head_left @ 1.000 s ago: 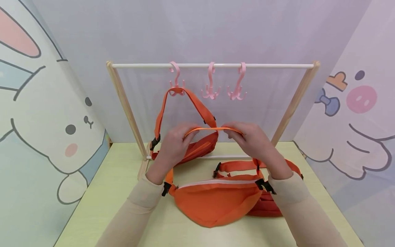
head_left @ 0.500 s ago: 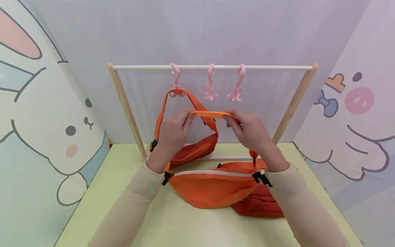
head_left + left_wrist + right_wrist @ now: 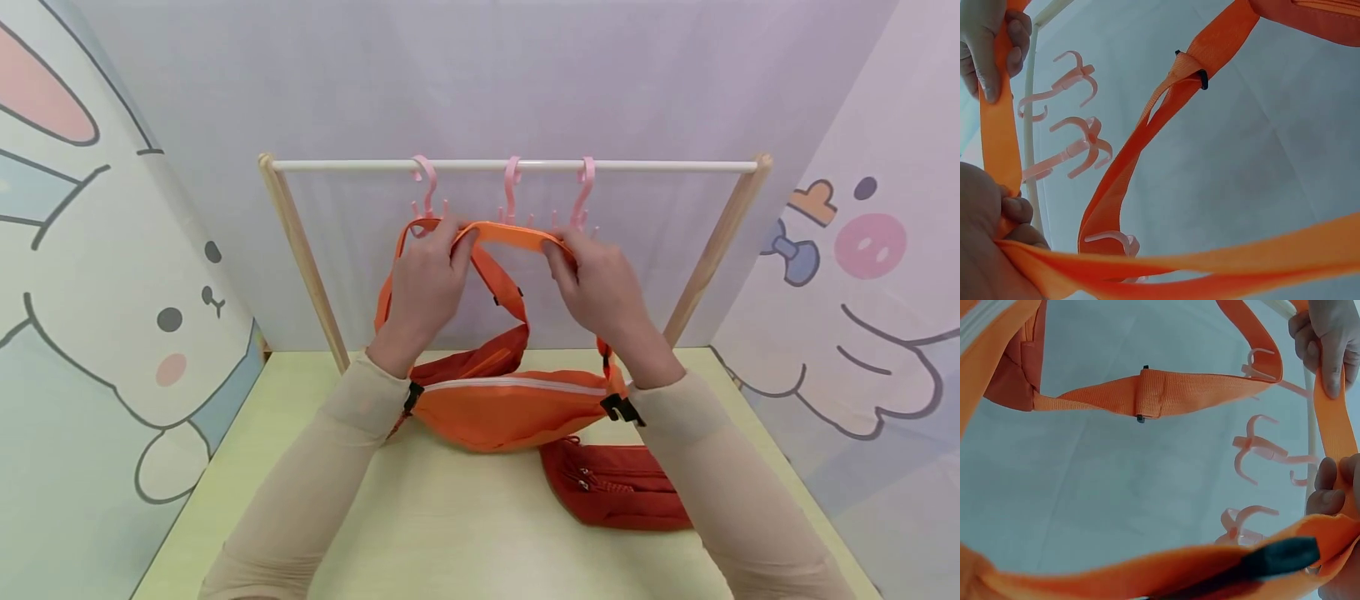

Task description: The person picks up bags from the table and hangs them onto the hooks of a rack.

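An orange waist bag (image 3: 510,412) with a white zip hangs by its strap (image 3: 513,235) between my two hands. My left hand (image 3: 429,279) pinches the strap on the left, and my right hand (image 3: 600,283) pinches it on the right. The stretch between them is level, just in front of the middle pink hook (image 3: 512,193). In the left wrist view the pink hook prongs (image 3: 1088,147) stand apart from the held strap. Behind, a red waist bag (image 3: 487,354) hangs by its orange strap from the left pink hook (image 3: 427,187), partly hidden by my left hand.
A white rod (image 3: 675,167) on wooden posts (image 3: 716,250) spans the back. The right pink hook (image 3: 585,196) hangs from it. Another red waist bag (image 3: 618,487) lies on the pale yellow table (image 3: 442,533) at right, partly covered by my right sleeve (image 3: 720,467).
Both hands have risen with the strap toward the pink hooks. The orange bag has lifted with them, uncovering more of the red bag on the table.
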Available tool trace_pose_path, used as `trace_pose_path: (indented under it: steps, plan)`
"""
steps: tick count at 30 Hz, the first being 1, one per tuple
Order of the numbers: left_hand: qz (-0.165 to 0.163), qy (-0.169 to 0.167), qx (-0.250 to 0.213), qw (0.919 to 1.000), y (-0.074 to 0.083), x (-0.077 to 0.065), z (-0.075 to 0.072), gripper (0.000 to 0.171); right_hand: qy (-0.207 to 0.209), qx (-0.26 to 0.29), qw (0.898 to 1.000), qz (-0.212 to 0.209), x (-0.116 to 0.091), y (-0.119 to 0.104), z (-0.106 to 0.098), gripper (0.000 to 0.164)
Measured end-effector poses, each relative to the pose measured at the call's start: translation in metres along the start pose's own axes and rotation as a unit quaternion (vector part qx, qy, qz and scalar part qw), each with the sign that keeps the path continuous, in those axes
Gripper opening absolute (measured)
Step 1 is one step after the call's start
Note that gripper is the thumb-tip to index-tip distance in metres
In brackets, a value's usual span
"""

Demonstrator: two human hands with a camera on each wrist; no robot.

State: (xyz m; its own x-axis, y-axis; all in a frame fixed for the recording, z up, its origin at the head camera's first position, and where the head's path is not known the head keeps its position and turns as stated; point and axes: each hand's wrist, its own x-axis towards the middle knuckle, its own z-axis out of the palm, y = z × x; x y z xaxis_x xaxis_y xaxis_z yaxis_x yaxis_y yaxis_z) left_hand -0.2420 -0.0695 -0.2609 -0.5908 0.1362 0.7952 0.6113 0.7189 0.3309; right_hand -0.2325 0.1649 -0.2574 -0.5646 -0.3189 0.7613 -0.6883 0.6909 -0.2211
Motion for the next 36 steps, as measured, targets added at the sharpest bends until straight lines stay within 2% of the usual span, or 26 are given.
trace_pose_path:
  steps: [8,18,29,36]
  plan:
    - [-0.031,-0.01,0.016,0.9993,-0.001,0.017,0.003,0.027,0.005,-0.012,0.999,0.036,0.013,0.001,0.005,0.025]
    - [-0.046,-0.016,0.031,0.9983,-0.006,0.03,0.013,0.028,-0.001,-0.039,0.996,0.085,0.023,0.003,0.011,0.028]
    - [-0.05,-0.013,0.067,0.9964,-0.011,0.034,0.026,0.027,-0.023,-0.057,0.992,0.113,0.024,0.005,0.02,0.028]
    - [-0.073,-0.038,0.087,0.9928,-0.01,0.031,0.028,0.023,-0.043,-0.066,0.988,0.131,0.023,0.007,0.026,0.028]
